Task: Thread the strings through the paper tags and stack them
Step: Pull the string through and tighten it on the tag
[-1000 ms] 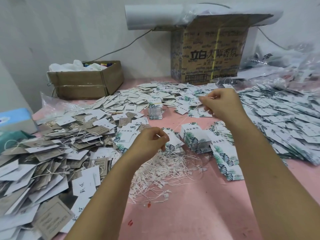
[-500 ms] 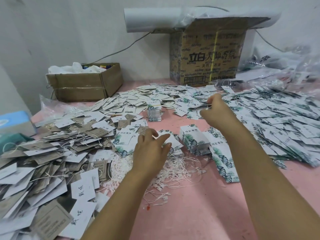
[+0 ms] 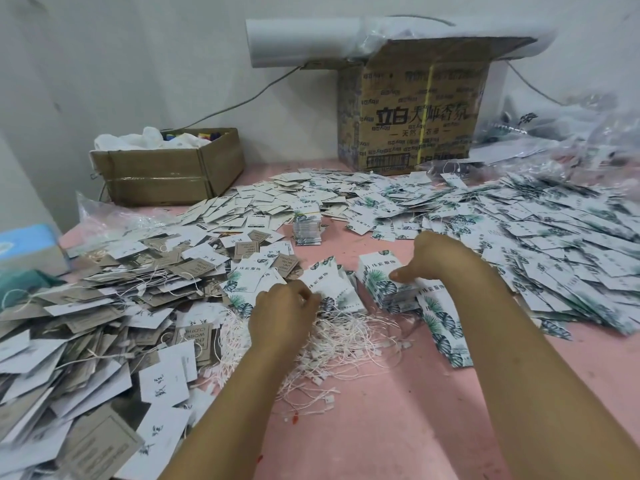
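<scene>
My left hand [image 3: 282, 315] is down on the heap of white strings [image 3: 349, 336], fingertips pinched together at its far edge beside a leaf-print tag [image 3: 327, 284]. My right hand [image 3: 441, 259] rests at a neat stack of leaf-print tags [image 3: 375, 277]. Its thumb lies on the top tag and its fingers curl behind the stack's right side. A second small stack [image 3: 307, 227] stands further back. Strung grey and white tags [image 3: 104, 306] are piled at the left.
Loose leaf-print tags [image 3: 554, 244] cover the right of the pink table [image 3: 398, 427]. A tall carton [image 3: 412, 109] and a low open box [image 3: 166, 168] stand against the back wall. A blue tissue box [image 3: 26, 244] sits at the far left.
Both hands have dropped from mid-air to the table. The left opened, reached into the strings and pinched shut. The right came down and left onto the tag stack.
</scene>
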